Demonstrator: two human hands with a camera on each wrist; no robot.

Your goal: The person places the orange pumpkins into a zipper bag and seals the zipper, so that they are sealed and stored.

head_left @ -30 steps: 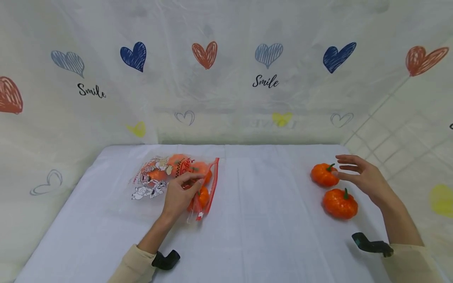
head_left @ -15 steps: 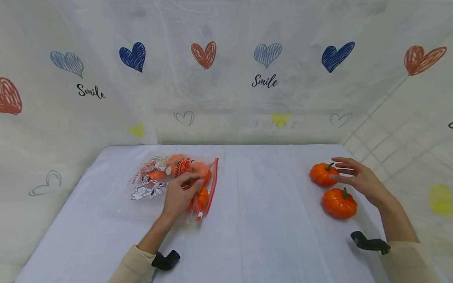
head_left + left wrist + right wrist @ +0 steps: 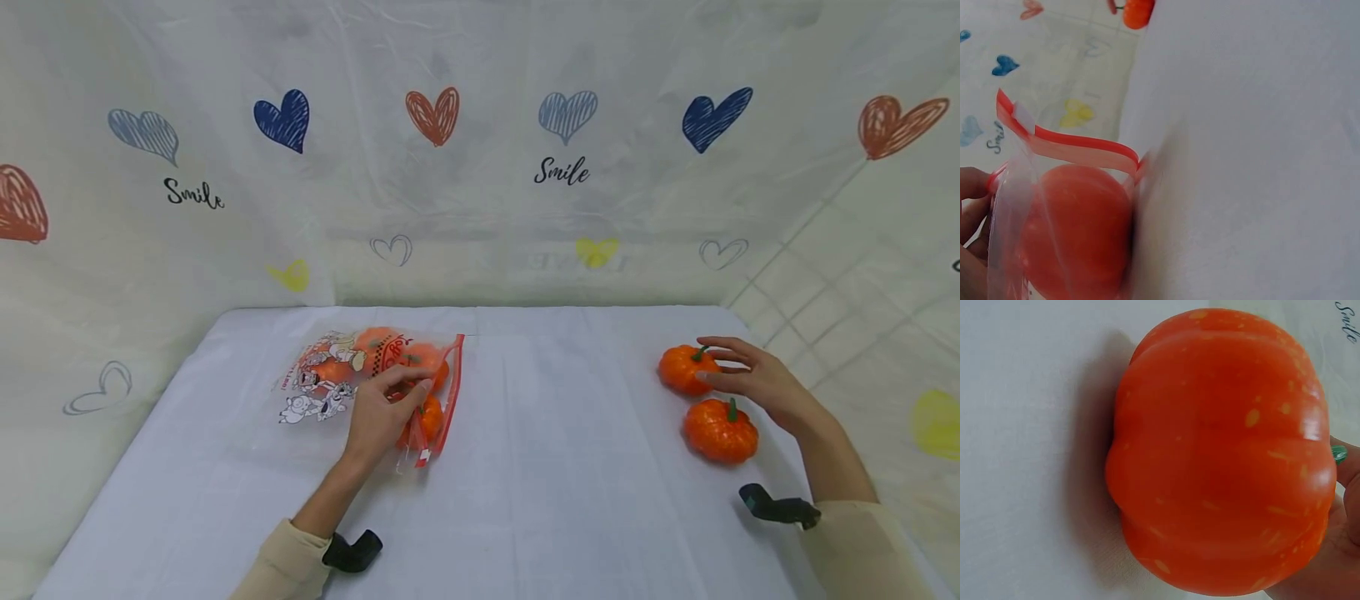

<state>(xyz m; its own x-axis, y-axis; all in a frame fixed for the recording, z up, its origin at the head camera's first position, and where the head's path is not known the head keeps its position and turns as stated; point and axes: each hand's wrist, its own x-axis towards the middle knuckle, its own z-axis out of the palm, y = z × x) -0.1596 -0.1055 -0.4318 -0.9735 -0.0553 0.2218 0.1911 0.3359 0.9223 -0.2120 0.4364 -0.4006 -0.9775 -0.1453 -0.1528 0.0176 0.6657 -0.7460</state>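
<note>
In the head view my left hand (image 3: 386, 417) pinches the upper layer of a clear plastic zip bag (image 3: 318, 408) close to its red-edged mouth. Several orange toy pumpkins lie inside, partly hidden by the print and my fingers; one bagged pumpkin (image 3: 1079, 231) fills the bag's mouth in the left wrist view. On the right, my right hand (image 3: 761, 383) is at the far pumpkin (image 3: 684, 370), fingers extended by its green stem and thumb at its near side. Whether they touch it I cannot tell. A nearer pumpkin (image 3: 720, 432) sits just below that hand and looms large in the right wrist view.
A white cloth (image 3: 570, 467) covers the table, with its far edge against a pale curtain (image 3: 480, 192) printed with hearts. The bag and the two loose pumpkins stand well apart on the cloth.
My right hand has moved slightly left, bringing its fingers and thumb further over the far pumpkin. The left hand and the bag stay as they were.
</note>
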